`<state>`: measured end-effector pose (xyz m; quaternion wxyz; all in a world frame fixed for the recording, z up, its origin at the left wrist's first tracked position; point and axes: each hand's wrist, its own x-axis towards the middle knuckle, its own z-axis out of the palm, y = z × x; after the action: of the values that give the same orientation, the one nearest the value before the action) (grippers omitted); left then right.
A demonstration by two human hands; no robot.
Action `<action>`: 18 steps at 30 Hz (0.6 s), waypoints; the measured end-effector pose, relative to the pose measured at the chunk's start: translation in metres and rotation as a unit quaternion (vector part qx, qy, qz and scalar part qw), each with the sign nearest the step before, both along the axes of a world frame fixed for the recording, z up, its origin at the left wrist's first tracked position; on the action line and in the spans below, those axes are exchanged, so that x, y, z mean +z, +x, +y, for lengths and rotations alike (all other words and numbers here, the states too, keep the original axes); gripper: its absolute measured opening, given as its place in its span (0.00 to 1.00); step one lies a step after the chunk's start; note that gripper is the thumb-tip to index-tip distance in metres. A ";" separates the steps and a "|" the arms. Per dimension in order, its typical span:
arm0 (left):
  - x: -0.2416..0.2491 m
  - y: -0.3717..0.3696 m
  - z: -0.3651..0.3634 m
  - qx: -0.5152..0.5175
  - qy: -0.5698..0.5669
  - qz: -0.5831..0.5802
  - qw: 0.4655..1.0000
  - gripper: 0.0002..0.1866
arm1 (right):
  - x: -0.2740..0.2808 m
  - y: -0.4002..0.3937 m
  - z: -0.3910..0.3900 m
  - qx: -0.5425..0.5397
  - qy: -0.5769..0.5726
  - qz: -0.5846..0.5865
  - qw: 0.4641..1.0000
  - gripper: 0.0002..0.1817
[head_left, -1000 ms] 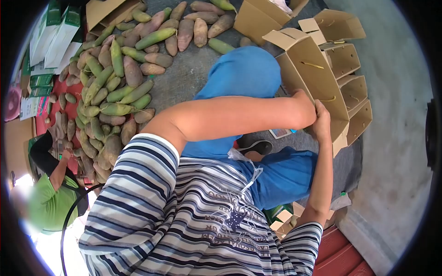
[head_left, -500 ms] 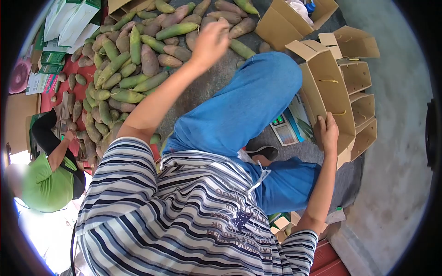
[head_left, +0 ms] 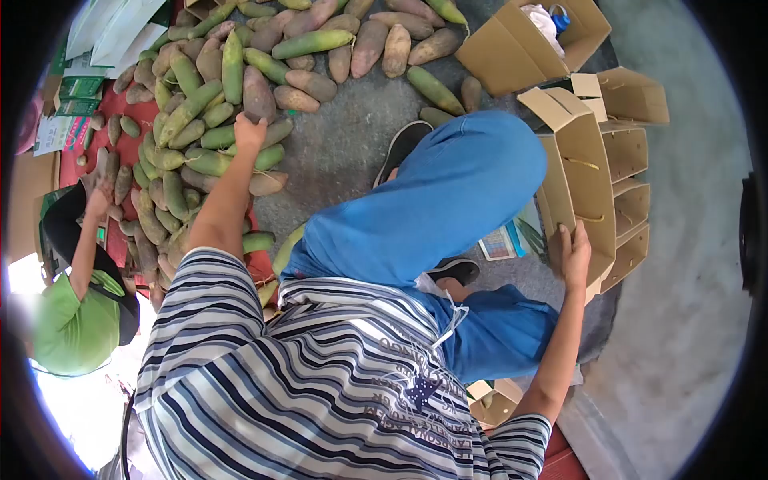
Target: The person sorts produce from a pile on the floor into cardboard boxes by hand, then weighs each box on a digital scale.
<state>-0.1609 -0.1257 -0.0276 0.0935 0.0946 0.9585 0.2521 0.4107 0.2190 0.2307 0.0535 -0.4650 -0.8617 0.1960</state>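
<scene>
My left hand (head_left: 250, 134) reaches into a heap of long radishes, some green and some brownish pink. Its fingers close around the lower end of a thick brownish-pink radish (head_left: 258, 96), which lies on the heap. A slim green radish (head_left: 232, 68) sits just beside that one. On the right, my right hand (head_left: 573, 254) grips the near edge of an open cardboard box (head_left: 582, 164) with yellow cord handles, thumb and fingers on either side of the wall. The inside of this box shows only in part.
More open boxes (head_left: 626, 152) stand behind the held one. Another carton (head_left: 504, 48) contains a white bag and something blue. A digital scale (head_left: 498, 244) lies beyond my knee (head_left: 488, 160). A co-worker in a green shirt (head_left: 76, 328) handles radishes at left.
My left hand has come down and left from the top of the heap to the thick radish. My right hand stays on the box. The view has shifted slightly.
</scene>
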 end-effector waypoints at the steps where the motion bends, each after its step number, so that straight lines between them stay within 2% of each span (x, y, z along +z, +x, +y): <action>1: -0.005 -0.005 0.001 -0.003 0.007 -0.009 1.000 0.40 | 0.000 0.000 0.000 -0.003 -0.008 0.000 1.000 0.13; 2: -0.010 -0.010 0.002 0.007 0.001 -0.031 1.000 0.46 | 0.000 0.001 0.001 -0.006 -0.015 0.001 1.000 0.13; 5: -0.019 -0.019 0.008 0.041 -0.008 -0.048 0.998 0.50 | -0.002 0.002 0.003 0.000 -0.020 0.002 1.000 0.11; 9: -0.019 -0.027 0.015 0.050 -0.040 -0.091 0.994 0.52 | -0.001 0.002 0.004 -0.018 -0.037 -0.029 0.999 0.10; 11: -0.018 -0.031 0.018 0.062 -0.069 -0.100 0.991 0.53 | 0.000 -0.002 0.000 -0.020 -0.034 -0.006 0.999 0.10; 14: 0.007 -0.029 0.025 0.071 -0.138 -0.160 0.975 0.55 | -0.001 -0.001 0.003 -0.013 -0.019 -0.008 1.000 0.10; 17: 0.018 -0.024 0.031 0.070 -0.166 -0.162 0.970 0.55 | -0.003 0.002 0.002 -0.014 -0.013 -0.024 1.000 0.10; 18: 0.016 -0.025 0.029 0.064 -0.117 -0.205 0.969 0.55 | -0.002 0.002 0.003 -0.016 -0.012 -0.028 0.999 0.10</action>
<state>-0.1854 -0.0965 -0.0114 0.2823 -0.0328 0.9457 0.1575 0.4122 0.2218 0.2283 0.0273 -0.4846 -0.8528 0.1926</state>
